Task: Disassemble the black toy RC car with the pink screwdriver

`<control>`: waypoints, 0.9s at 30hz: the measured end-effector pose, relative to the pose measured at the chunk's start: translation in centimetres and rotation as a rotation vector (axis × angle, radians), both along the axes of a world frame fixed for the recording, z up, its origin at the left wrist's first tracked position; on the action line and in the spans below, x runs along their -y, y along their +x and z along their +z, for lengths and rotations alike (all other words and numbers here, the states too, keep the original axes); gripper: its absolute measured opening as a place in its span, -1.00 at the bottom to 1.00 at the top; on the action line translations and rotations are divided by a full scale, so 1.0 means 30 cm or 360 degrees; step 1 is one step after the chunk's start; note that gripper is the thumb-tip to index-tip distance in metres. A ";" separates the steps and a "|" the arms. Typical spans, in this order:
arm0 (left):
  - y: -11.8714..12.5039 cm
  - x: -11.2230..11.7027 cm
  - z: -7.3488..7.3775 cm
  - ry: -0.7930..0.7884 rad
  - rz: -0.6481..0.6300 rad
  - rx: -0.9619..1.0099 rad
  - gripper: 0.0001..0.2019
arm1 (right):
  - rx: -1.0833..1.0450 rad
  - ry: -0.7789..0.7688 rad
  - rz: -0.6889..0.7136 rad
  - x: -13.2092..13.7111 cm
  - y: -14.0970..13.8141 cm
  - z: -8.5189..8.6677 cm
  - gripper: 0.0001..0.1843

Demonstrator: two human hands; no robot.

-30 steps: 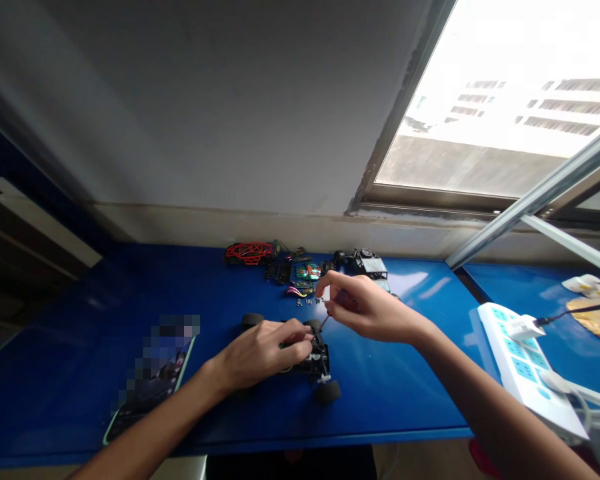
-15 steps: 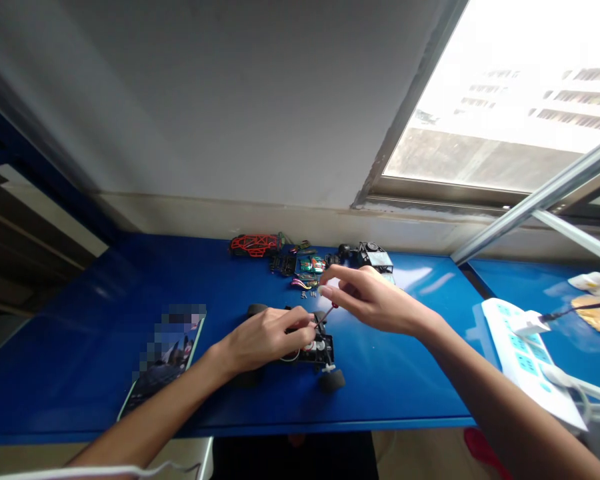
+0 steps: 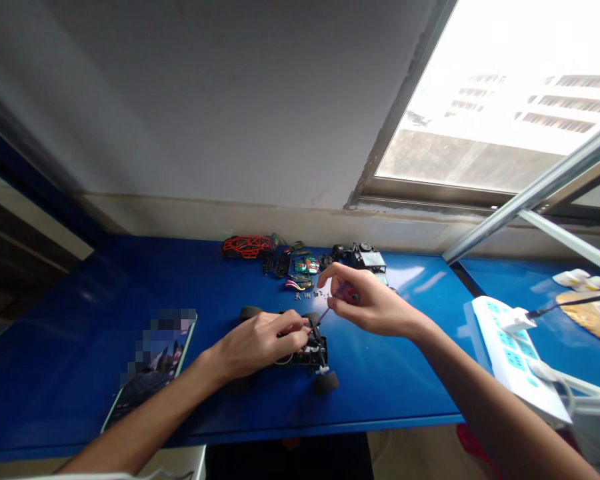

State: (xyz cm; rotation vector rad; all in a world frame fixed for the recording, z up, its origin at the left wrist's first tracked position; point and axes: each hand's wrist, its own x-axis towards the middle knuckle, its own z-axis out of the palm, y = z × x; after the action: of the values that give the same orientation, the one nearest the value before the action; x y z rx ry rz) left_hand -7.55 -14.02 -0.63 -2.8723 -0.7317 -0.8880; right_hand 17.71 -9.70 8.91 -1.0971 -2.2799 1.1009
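A black toy car chassis (image 3: 317, 357) with dark wheels lies near the front of the blue table. My left hand (image 3: 263, 343) is closed over its left part, thumb and forefinger together by the screwdriver tip. My right hand (image 3: 373, 303) holds a small screwdriver (image 3: 323, 316) by its reddish-purple handle, forefinger raised and curved. The shaft slants down and left to the chassis beside my left fingertips. Where the tip meets the chassis is hidden. Several small screws (image 3: 307, 295) lie behind the chassis, next to a shiny coloured body piece (image 3: 299, 285).
Along the wall sit a red-framed toy car (image 3: 249, 247), a green car body (image 3: 306, 265) and a black-and-grey toy car (image 3: 367, 257). A tablet-like panel (image 3: 155, 363) lies left. A white power strip (image 3: 517, 357) with plugs stands right, beside a metal frame bar (image 3: 530, 193).
My right fingers have loosened and shifted, so more of the screwdriver handle shows. My left hand keeps its place on the chassis. The whole view has shifted slightly.
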 end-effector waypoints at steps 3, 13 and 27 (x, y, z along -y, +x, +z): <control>-0.003 -0.001 -0.001 -0.0029 0.0007 0.0011 -0.86 | -0.0125 -0.0052 -0.0078 0.001 0.019 -0.005 -0.79; -0.014 0.005 -0.023 -0.0255 0.0042 0.0123 -0.81 | -0.0324 -0.0026 -0.0266 0.006 0.071 -0.018 -0.83; -0.007 0.006 0.019 -0.0445 0.0184 0.0811 -0.69 | -0.0995 -0.0589 -0.0675 -0.044 0.055 -0.159 -0.47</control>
State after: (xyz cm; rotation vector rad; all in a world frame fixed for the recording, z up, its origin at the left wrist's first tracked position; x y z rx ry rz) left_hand -7.75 -14.19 -0.08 -2.8004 -1.1280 -1.6465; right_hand 19.35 -8.39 4.13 -1.0943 -1.3278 1.4533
